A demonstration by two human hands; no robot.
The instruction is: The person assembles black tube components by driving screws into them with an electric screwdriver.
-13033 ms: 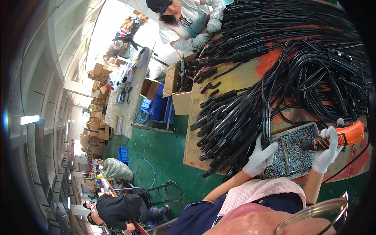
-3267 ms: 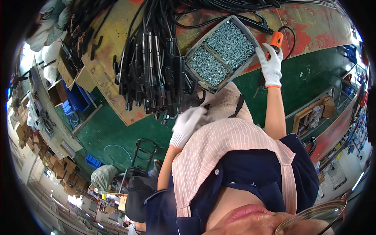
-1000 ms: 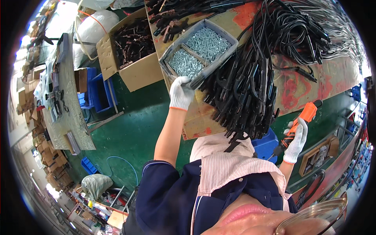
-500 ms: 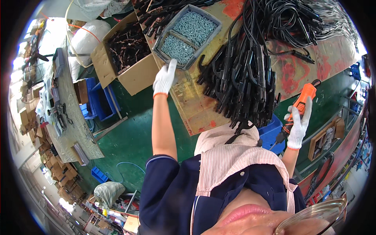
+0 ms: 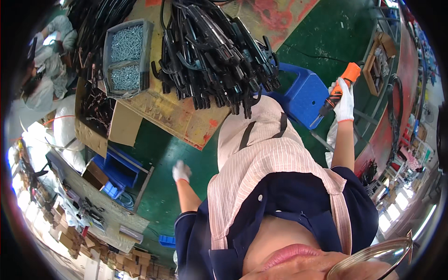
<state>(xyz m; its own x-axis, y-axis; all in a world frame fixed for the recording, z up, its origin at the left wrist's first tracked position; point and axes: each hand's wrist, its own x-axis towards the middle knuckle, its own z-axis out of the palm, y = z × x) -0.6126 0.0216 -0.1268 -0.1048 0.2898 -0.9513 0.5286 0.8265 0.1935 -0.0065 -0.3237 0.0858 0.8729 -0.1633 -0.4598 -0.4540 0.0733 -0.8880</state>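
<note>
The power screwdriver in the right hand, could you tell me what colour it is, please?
The power screwdriver is orange with a black grip section, clearest in the head view.

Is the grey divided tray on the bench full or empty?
Full: both compartments of the grey tray are heaped with small silvery screws.

An orange-and-black electric screwdriver was tilted, bit pointing down-left, just beside a blue stool.

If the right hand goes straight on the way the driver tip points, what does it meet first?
Probably the blue stool: the orange driver in the right hand aims down-left at it, though depth is unclear.
</note>
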